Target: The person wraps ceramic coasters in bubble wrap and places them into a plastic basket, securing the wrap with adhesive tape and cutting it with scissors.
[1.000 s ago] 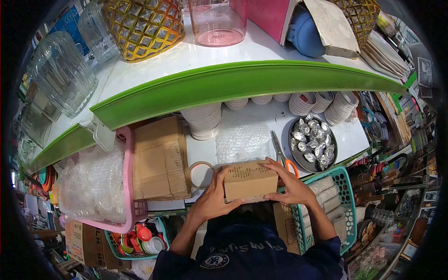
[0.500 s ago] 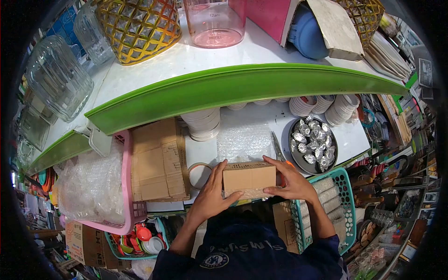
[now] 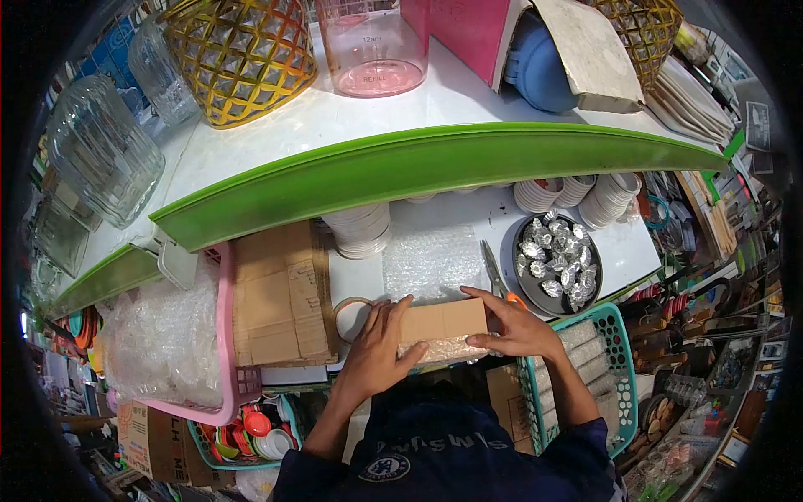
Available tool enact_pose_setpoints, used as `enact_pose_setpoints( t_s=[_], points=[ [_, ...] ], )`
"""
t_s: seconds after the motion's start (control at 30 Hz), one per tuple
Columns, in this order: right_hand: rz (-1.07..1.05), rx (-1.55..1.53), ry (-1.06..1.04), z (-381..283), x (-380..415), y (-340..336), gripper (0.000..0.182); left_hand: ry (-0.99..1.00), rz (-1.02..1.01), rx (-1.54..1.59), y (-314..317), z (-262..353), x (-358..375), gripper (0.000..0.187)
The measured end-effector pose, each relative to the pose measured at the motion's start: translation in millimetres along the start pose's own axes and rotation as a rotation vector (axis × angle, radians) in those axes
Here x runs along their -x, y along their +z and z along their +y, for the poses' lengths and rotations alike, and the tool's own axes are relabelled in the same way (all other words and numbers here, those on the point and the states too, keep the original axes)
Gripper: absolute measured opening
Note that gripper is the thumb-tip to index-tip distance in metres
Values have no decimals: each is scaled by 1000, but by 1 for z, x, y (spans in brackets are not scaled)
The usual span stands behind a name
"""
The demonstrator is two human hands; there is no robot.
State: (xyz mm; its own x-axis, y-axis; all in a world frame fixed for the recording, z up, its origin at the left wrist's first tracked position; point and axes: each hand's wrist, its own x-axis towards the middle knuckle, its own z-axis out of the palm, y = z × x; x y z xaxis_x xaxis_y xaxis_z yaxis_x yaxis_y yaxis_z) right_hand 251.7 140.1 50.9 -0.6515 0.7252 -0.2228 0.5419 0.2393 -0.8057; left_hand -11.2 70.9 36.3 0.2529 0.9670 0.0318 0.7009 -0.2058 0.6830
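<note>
A small brown cardboard box (image 3: 443,320) lies on a sheet of bubble wrap (image 3: 431,263) on the white shelf (image 3: 623,247). My left hand (image 3: 376,351) grips its left end, fingers over the top. My right hand (image 3: 514,330) holds its right end, thumb at the near side. A strip of bubble wrap shows under the box's near edge. A roll of clear tape (image 3: 351,316) sits just left of my left hand. Scissors (image 3: 495,274) with an orange handle lie just beyond my right hand.
A round dark tray (image 3: 585,297) of foil cups sits to the right. Flattened cardboard (image 3: 280,293) and a pink basket (image 3: 224,335) of bubble wrap lie to the left. Stacked white bowls (image 3: 360,227) line the back. A teal basket (image 3: 615,351) hangs at lower right. A green-edged shelf (image 3: 418,163) overhangs.
The box has tipped forward and come down flat onto the bubble wrap. Both hands have stayed on its ends and moved down with it.
</note>
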Motion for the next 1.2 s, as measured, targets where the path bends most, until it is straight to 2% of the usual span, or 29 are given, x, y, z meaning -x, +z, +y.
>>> enact_pose_setpoints(
  t_s=[0.23, 0.43, 0.57, 0.73, 0.8, 0.93, 1.03, 1.07, 1.13, 1.17, 1.2],
  points=[
    [-32, 5, 37, -2, -10, -6, 82, -53, 33, -16, 1, -4, -7, 65],
    [-40, 25, 78, -2, -13, -8, 83, 12, 45, -7, -5, -5, -17, 58],
    [-139, -17, 197, -16, -11, -13, 85, -19, 2, -18, -10, 1, -13, 53],
    [-129, 43, 230, 0, -19, -10, 88, -100, 26, 47, -7, -4, -17, 48],
    [-116, 57, 235, 1, -22, -11, 89, 29, 125, -193, -5, -7, -20, 44],
    [-115, -6, 254, 4, -30, -14, 93, 54, 251, -191, -8, 1, -28, 42],
    [-123, -11, 308, 11, -38, -15, 96, 114, 490, -167, -14, 13, -28, 37],
    [-133, -1, 340, 12, -41, -16, 97, 113, 491, -170, -15, 17, -24, 37],
    [-151, -14, 350, -2, -41, -23, 98, 213, 369, -132, -15, 27, -13, 35],
    [-168, -25, 360, -8, -41, -26, 98, 270, 305, -193, -13, 32, -7, 46],
    [-171, -25, 360, -10, -42, -27, 98, 268, 306, -193, -7, 38, -5, 46]
  ],
)
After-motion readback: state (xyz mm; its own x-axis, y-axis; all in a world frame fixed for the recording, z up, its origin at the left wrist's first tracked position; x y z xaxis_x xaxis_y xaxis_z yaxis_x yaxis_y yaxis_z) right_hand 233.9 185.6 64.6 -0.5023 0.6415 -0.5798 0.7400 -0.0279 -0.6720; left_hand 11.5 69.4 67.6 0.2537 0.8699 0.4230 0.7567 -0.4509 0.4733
